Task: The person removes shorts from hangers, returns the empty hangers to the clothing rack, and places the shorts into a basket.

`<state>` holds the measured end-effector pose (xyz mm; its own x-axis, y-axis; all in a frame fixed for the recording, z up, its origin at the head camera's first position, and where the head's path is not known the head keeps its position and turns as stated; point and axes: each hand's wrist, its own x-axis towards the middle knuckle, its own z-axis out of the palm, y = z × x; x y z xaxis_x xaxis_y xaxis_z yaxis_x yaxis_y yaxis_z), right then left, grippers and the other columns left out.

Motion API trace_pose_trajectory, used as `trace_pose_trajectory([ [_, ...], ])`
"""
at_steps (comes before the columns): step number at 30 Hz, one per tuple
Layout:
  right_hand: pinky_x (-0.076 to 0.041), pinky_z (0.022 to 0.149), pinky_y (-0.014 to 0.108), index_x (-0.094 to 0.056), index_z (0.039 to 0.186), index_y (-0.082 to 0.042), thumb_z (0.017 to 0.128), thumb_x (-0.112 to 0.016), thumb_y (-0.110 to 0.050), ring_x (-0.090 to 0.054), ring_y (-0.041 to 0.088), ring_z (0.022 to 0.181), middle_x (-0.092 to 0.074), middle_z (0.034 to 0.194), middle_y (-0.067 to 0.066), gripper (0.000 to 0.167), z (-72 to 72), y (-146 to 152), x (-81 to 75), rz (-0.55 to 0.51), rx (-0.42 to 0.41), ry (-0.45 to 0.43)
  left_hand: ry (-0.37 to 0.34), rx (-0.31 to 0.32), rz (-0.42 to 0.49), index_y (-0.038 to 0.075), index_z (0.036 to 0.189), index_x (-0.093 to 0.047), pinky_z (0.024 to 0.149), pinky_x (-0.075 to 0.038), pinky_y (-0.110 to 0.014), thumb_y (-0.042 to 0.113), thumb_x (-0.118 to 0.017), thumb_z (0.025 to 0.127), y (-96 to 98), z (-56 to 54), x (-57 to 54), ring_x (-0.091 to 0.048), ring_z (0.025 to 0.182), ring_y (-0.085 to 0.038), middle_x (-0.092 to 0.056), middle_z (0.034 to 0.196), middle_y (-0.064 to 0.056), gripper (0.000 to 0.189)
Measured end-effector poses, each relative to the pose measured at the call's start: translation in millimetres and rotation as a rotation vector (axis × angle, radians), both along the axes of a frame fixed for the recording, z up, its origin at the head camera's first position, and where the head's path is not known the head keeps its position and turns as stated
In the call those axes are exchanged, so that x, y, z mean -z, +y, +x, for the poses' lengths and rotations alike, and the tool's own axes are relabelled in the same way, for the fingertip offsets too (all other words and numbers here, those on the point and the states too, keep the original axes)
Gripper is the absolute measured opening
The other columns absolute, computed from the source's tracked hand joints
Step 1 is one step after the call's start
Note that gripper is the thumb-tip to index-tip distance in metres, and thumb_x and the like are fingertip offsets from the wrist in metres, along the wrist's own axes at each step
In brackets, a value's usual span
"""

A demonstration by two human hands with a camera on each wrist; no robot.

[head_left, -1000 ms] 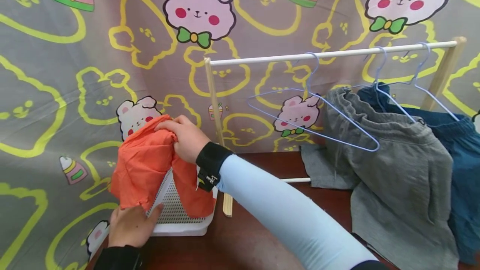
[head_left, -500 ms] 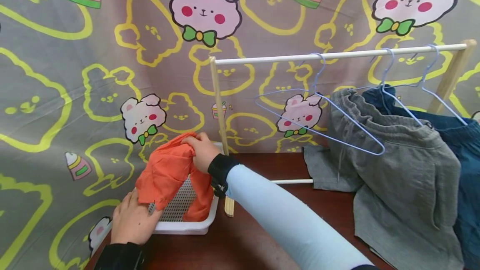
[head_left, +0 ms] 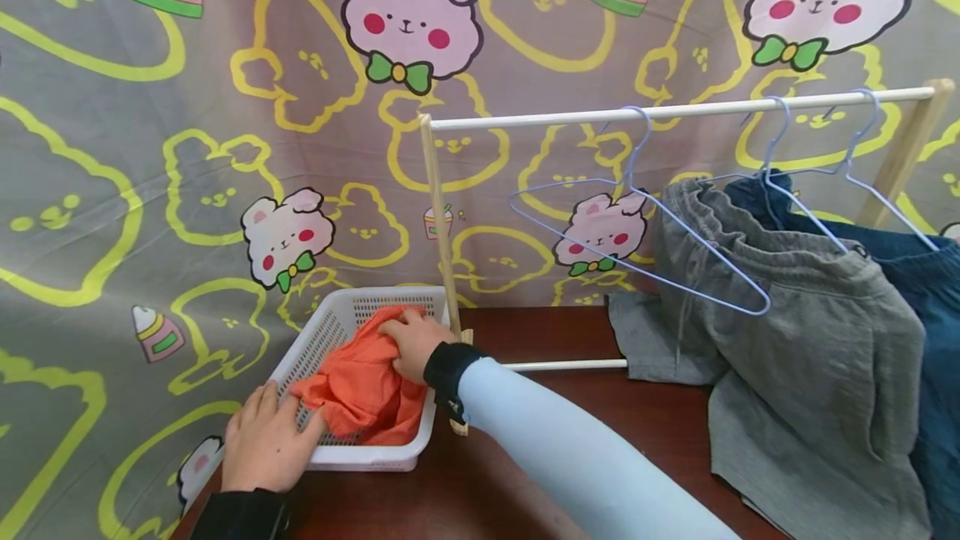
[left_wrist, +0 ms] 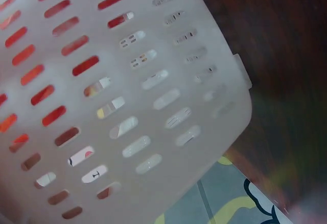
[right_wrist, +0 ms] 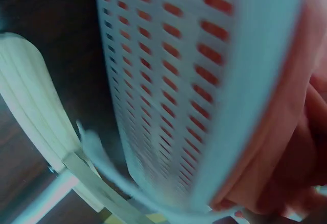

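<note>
I see L hand (head_left: 266,442) open, fingers relaxed on L rim of white basket (head_left: 356,458); marks on basket's front edge too small to read. Orange cloth (head_left: 348,394) lies in it, btwn hands. R hand (head_left: 418,346) touches cloth; can't tell if gripping. Rack (head_left: 440,232) just R of that hand, grey shorts (head_left: 817,348) further R.

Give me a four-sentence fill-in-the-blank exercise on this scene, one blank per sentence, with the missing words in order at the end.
1. The hand holding the orange cloth in the white basket is the person's ____ hand.
2. In the head view, ____ hangers hook over the rail.
3. The long sleeve in the head view is light ____.
4. The garment hanging in front of the dark blue one is ____.

Missing words: right; three; blue; gray.
</note>
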<state>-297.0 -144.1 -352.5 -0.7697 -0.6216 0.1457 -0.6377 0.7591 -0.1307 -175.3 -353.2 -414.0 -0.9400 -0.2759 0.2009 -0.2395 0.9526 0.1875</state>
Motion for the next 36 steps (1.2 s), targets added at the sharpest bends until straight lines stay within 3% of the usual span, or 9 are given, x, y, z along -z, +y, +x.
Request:
trace_pose_trajectory([
  [4, -0.046, 0.1, 0.04, -0.063, 0.137, -0.036, 0.096, -0.066, -0.042, -0.058, 0.021, 0.119, -0.058, 0.136, -0.004, 0.042, 5.7, 0.2, 8.6, 0.141, -0.07, 0.025, 0.01, -0.007, 0.02, -0.007, 0.138, -0.053, 0.107, -0.016, -0.075, 0.061, -0.053, 0.096, 1.6, 0.3, 0.2, -0.022, 0.137, -0.056, -0.029, 0.147, -0.042, 0.08],
  [8, -0.043, 0.1, 0.041, -0.065, 0.135, -0.038, 0.094, -0.066, -0.049, -0.058, 0.02, 0.118, -0.061, 0.133, -0.008, 0.042, 9.7, 1.2, 13.1, 0.195, -0.122, 0.032, 0.012, -0.014, 0.035, -0.007, 0.139, -0.051, 0.107, -0.015, -0.075, 0.062, -0.052, 0.096, 2.4, 1.0, -0.4, -0.021, 0.137, -0.057, -0.028, 0.147, -0.042, 0.082],
  [19, -0.031, 0.114, 0.053, -0.054, 0.146, -0.04, 0.096, -0.061, -0.051, -0.033, 0.03, 0.146, -0.045, 0.154, -0.003, 0.051, 8.0, 10.5, 15.4, 0.124, -0.165, 0.004, -0.004, -0.042, 0.044, -0.006, 0.14, -0.051, 0.108, -0.014, -0.074, 0.062, -0.051, 0.096, 4.5, -0.2, -0.4, -0.02, 0.138, -0.056, -0.028, 0.148, -0.042, 0.081],
  [28, -0.032, 0.115, 0.048, -0.055, 0.146, -0.036, 0.097, -0.062, -0.048, -0.035, 0.027, 0.145, -0.046, 0.153, -0.001, 0.051, 7.7, 25.1, 13.1, 0.047, -0.201, 0.041, -0.01, -0.06, 0.051, -0.004, 0.143, -0.048, 0.108, -0.013, -0.074, 0.057, -0.054, 0.097, 7.1, -1.8, -0.6, -0.019, 0.138, -0.056, -0.027, 0.149, -0.041, 0.077],
  [36, -0.033, 0.114, 0.046, -0.057, 0.145, -0.034, 0.097, -0.062, -0.045, -0.04, 0.022, 0.141, -0.048, 0.151, 0.0, 0.049, 13.4, 48.1, 4.3, 0.014, -0.222, 0.067, -0.037, -0.06, 0.047, -0.005, 0.143, -0.048, 0.108, -0.013, -0.075, 0.064, -0.049, 0.097, 7.2, -2.2, -1.3, -0.019, 0.139, -0.057, -0.025, 0.149, -0.042, 0.083],
])
